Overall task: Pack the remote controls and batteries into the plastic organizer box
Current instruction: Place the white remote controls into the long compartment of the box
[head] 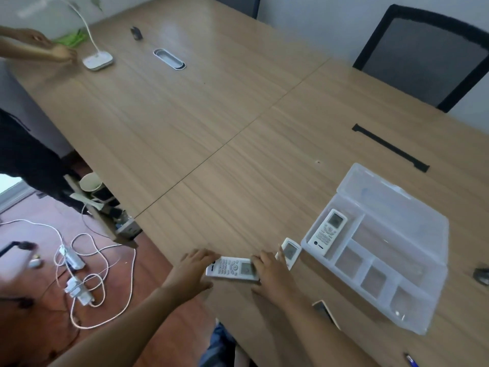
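A clear plastic organizer box (412, 263) lies with its lid up at the right of the wooden table. One white remote (327, 231) rests in its long left compartment. A second white remote (232, 268) lies flat near the table's front edge, held at both ends. My left hand (194, 270) grips its button end and my right hand (272, 275) grips its screen end. A third white remote (289, 252) lies on the table just behind my right hand, partly hidden by it. No batteries are visible.
A phone (325, 311) peeks out beside my right forearm. A black strip (390, 147) and a black chair (423, 56) lie beyond the box. Another person's hands (53, 47) work by a white desk lamp (97, 60) at the far left. Cables (79, 260) cover the floor.
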